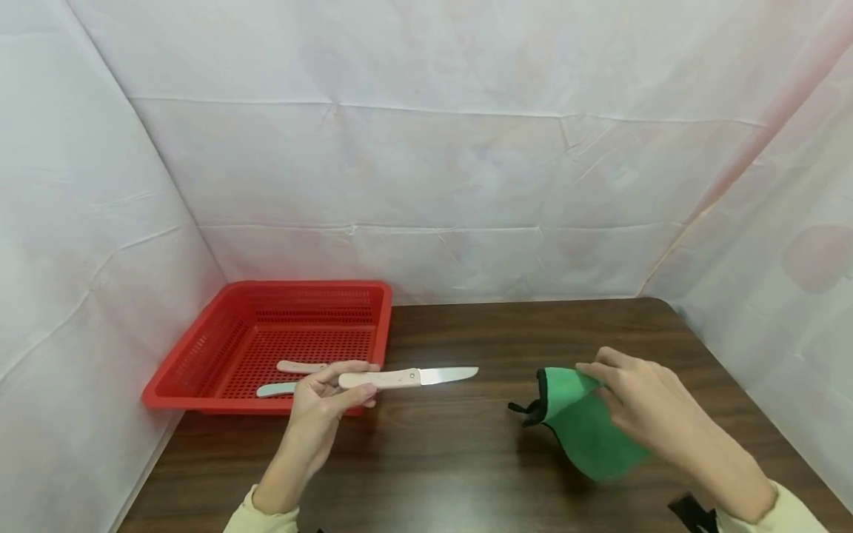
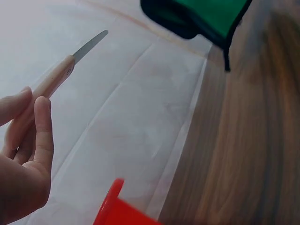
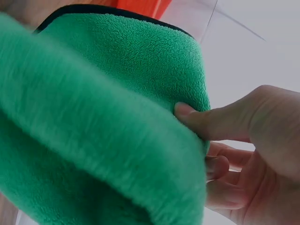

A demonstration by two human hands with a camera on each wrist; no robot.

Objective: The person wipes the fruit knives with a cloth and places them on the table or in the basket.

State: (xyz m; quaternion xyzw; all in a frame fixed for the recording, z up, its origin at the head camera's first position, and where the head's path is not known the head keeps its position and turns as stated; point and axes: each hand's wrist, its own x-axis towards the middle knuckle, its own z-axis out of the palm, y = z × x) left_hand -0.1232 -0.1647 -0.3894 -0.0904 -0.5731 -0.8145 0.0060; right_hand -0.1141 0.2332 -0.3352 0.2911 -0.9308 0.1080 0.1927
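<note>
My left hand pinches the pale wooden handle of a knife between thumb and fingers; its blade points right, above the table. In the left wrist view the same knife slants up and away, blade fully out of the handle. To the right, my right hand grips a green cloth with dark edging, and the cloth hangs down from the fingers. Close up in the right wrist view, the plush cloth folds over, with the thumb pressing on its near side.
A red perforated basket stands at the table's back left. Inside lie a knife with a pale handle and a light-coloured blade, partly hidden by my left hand. The dark wooden table meets pale sheeting behind and at the sides.
</note>
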